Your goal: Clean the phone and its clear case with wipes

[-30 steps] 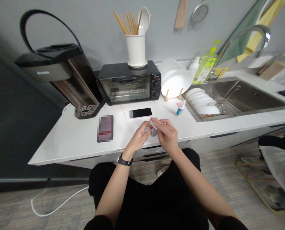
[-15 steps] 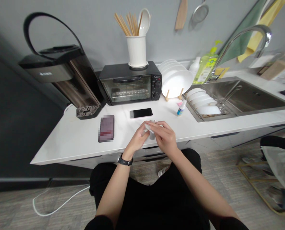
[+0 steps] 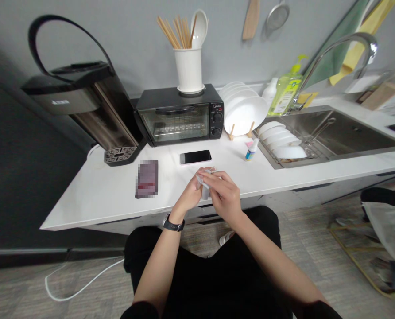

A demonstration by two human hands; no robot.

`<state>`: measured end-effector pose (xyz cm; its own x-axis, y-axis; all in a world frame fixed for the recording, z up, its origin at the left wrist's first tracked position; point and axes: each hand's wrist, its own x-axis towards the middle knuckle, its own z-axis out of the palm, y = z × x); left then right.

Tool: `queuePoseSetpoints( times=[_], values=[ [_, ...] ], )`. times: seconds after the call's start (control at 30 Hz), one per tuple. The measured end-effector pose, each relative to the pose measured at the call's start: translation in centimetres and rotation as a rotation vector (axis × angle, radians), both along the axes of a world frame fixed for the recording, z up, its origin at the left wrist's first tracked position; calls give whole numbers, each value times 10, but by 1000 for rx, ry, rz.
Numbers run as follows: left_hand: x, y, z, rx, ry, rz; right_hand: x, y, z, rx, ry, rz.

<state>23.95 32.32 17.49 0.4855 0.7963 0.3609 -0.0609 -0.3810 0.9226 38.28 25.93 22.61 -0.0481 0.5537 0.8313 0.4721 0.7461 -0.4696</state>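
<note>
Both hands are close together over the counter's front edge. My left hand (image 3: 191,193), with a black watch on its wrist, is closed round a small item that my fingers largely hide. A crumpled whitish cloth or tissue (image 3: 205,191) hangs between the hands. My right hand (image 3: 226,195) pinches the upper part of that cloth against the item. Just behind the hands lies a phone (image 3: 195,157) with a dark screen. Further left is a blurred purple-grey flat object (image 3: 147,179). To the right stands a small spray bottle (image 3: 251,150) with a blue label.
Along the wall are a water dispenser (image 3: 94,106), a toaster oven (image 3: 180,122) with a utensil holder (image 3: 188,71) on top, and racked white plates (image 3: 246,116). The sink (image 3: 357,133) with white bowls (image 3: 284,144) is at the right. A white cable (image 3: 84,288) lies on the floor.
My right hand has shifted slightly left and down across the item. More of the whitish cloth now shows between my hands.
</note>
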Motion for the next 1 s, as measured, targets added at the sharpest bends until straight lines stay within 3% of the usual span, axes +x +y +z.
queuePoseSetpoints(
  times=[0.27,0.53,0.77,1.0],
  values=[
    [-1,0,0,-26,-17,-3,7,3,-3,30,-71,48],
    [-1,3,0,25,38,36,29,20,-8,18,-23,-44],
    [1,2,3,15,34,13,15,12,-8,-10,48,-93],
    [2,-3,7,-51,-28,-19,-3,-3,4,44,-18,33]
  ],
)
